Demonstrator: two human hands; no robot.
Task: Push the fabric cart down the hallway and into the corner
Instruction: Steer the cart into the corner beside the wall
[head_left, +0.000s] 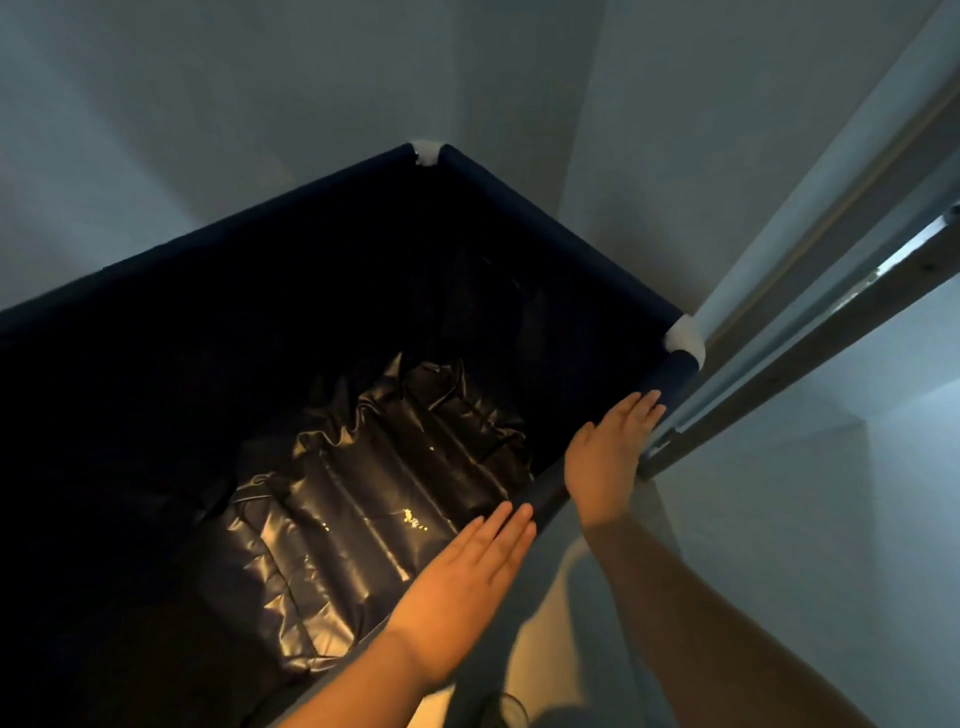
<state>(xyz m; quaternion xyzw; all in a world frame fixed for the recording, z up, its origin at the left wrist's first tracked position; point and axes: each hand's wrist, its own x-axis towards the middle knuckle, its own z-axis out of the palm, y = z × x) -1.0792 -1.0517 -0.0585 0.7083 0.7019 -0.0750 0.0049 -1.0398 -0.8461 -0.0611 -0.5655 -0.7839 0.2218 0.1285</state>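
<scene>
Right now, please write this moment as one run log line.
left hand: flat, open on rim | right hand: flat, open on rim | fabric cart: near wall corner | inside: dark shiny bag

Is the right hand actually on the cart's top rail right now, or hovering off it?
Touching. In the head view the right hand lies flat, fingers extended, across the dark near rail of the fabric cart, which disappears under the palm with no gap visible.

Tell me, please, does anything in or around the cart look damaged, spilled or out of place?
Nothing stands out. The fabric cart sits close to the wall corner, its rim intact with white corner joints. Crumpled shiny dark material lies loose on the bottom. The left hand and right hand rest flat on the near rim.
</scene>
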